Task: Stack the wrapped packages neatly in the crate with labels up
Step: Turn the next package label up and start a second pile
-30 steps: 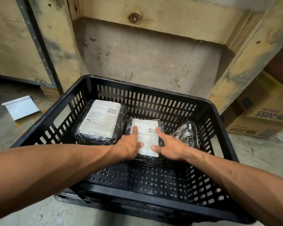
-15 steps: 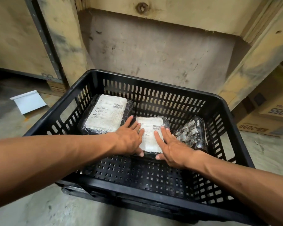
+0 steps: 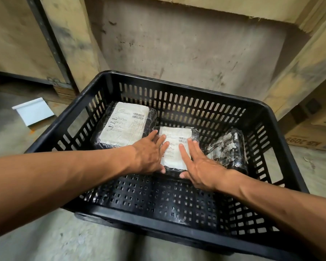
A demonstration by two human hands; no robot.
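A black slatted plastic crate (image 3: 177,240) stands on the floor with three black-wrapped packages inside. The large package (image 3: 123,126) lies at the back left, white label up. The middle package (image 3: 175,144) lies flat, label up, with my left hand (image 3: 149,155) on its left side and my right hand (image 3: 199,168) on its right side; fingers lie flat on top, thumbs at its near edge. A third package (image 3: 228,149) leans tilted against the right wall, wrap crinkled, its label facing partly sideways.
A wooden crate wall (image 3: 186,44) rises close behind the crate. Cardboard boxes (image 3: 312,132) sit at the right. A white sheet (image 3: 33,113) lies on the concrete floor at the left. The crate's near half of floor (image 3: 158,200) holds nothing.
Both hands went from pinching the middle package's near end to lying flatter on top of it. The package now sits flat on the crate floor. The camera has moved in closer.
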